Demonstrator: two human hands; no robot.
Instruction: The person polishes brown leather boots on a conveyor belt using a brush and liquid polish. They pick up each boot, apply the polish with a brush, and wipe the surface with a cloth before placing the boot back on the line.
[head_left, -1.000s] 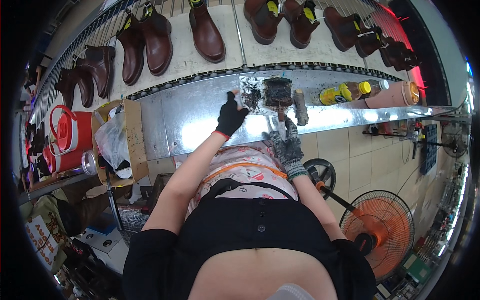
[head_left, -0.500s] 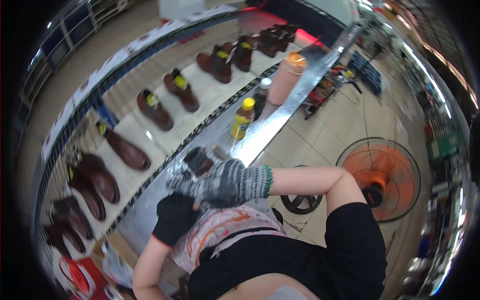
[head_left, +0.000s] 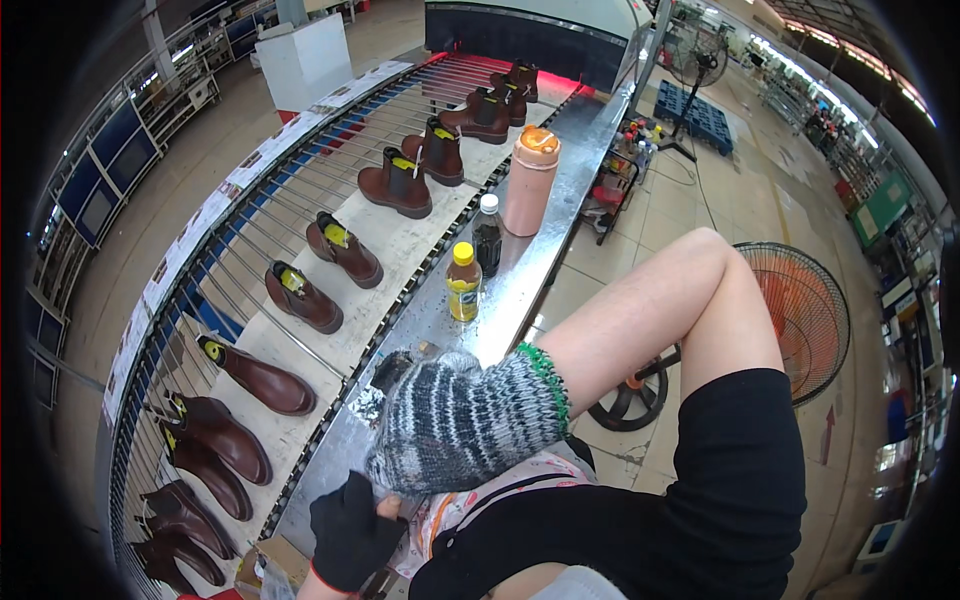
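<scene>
My right hand [head_left: 465, 420] wears a loose grey, white and black striped knit glove with a green cuff. It reaches across the metal ledge [head_left: 335, 445] beside the conveyor; its fingers are hidden. Just below it, my left hand [head_left: 352, 535] wears a black glove with a bare thumb showing. The left fingers are curled in at the lower edge of the striped glove, and what they may grip is hidden. Past the right hand lies a small blackened thing [head_left: 390, 370] of unclear kind, partly covered. Crumpled silvery-white material [head_left: 367, 404] is next to it.
Several brown ankle boots [head_left: 265, 382] stand along the conveyor belt [head_left: 270, 333]. On the ledge are a yellow-capped bottle [head_left: 463, 285], a dark bottle [head_left: 488, 240] and a pink tumbler [head_left: 532, 185]. An orange fan [head_left: 800, 320] stands at right; a cardboard box [head_left: 268, 565] is lower left.
The view has shifted and sharpened. My right hand appears larger and closer, its glove bulging wider. My left hand sits lower in the picture, still by the striped glove.
</scene>
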